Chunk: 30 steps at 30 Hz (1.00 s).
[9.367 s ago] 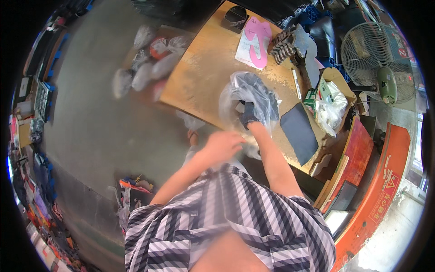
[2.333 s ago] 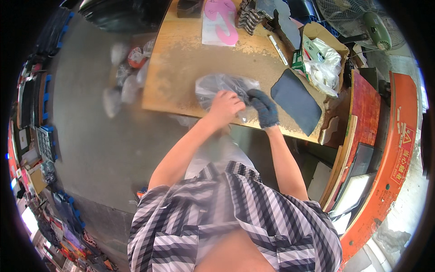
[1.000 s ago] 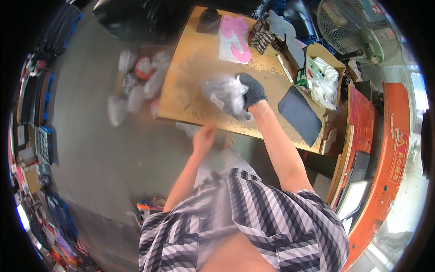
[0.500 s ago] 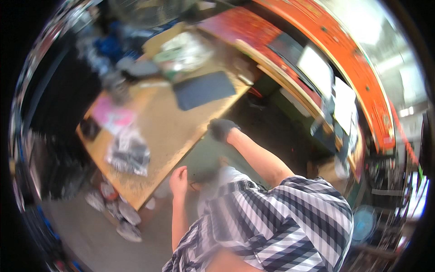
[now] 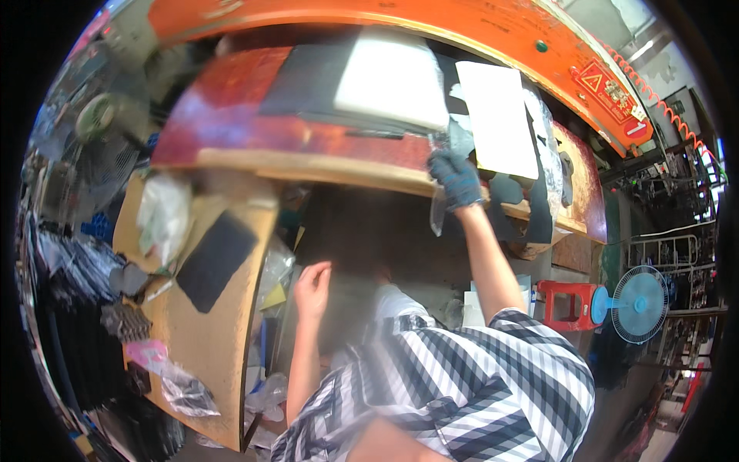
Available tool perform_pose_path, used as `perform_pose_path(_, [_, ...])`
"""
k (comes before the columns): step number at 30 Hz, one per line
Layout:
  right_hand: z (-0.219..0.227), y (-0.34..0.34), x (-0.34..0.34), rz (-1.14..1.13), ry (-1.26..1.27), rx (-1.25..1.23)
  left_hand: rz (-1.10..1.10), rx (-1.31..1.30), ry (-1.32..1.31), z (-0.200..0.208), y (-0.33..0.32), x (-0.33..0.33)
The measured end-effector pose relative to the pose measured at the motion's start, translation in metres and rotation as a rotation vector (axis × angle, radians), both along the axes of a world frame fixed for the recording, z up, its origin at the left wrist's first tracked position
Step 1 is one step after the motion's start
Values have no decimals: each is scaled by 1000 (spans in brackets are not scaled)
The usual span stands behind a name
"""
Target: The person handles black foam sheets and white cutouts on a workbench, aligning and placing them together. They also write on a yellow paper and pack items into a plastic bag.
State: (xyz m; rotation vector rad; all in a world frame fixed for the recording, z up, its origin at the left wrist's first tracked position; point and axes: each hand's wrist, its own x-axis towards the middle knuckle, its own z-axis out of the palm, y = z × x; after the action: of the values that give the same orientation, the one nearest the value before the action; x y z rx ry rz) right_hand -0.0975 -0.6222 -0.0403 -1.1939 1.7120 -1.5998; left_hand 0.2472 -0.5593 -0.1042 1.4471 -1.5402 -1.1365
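My right hand [image 5: 456, 179], in a dark glove, is at the front edge of the red worktable [image 5: 231, 92], its fingers curled closed. A clear plastic piece [image 5: 437, 214] shows beside and below it; whether the fingers grip it is blurred. Just right of the glove lies a white sheet [image 5: 499, 115] over dark cut pieces [image 5: 539, 208] that overhang the edge. A white stack [image 5: 392, 77] rests on dark sheets [image 5: 304, 81] further left. Bare and loosely closed, my left hand [image 5: 313, 289] hangs low in front of me, apart from both tables, with nothing visible in it.
On the left, a wooden table [image 5: 208, 339] carries a dark sheet [image 5: 217, 262], a plastic bag [image 5: 163, 208] and a clear packet [image 5: 188, 393]. An orange machine beam [image 5: 369, 11] spans the back. To the right stand a red stool [image 5: 566, 304] and a blue fan [image 5: 640, 304].
My view has swung right, toward the red worktable. My right hand has moved from near the wooden table's edge to the worktable's front edge. My left hand stays low and loosely closed.
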Motion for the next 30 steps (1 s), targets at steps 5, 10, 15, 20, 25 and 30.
perform_pose_path(5, [9,-38,-193,-319,67,-30,-387,-307,117,43,-69,-133])
perform_pose_path(10, [18,-98,-307,-629,531,277,-592,-82,236,69,-108,-226])
perform_pose_path(15, [15,-119,-313,-510,395,316,-672,154,286,49,-123,-266])
perform_pose_path(20, [51,-59,-212,15,-41,-96,-499,261,486,50,-98,-251])
perform_pose_path(25, [95,18,-114,477,-214,-195,-301,89,505,77,-52,-186])
perform_pose_path(30, [59,38,39,954,-473,-14,-32,-136,358,95,63,-44])
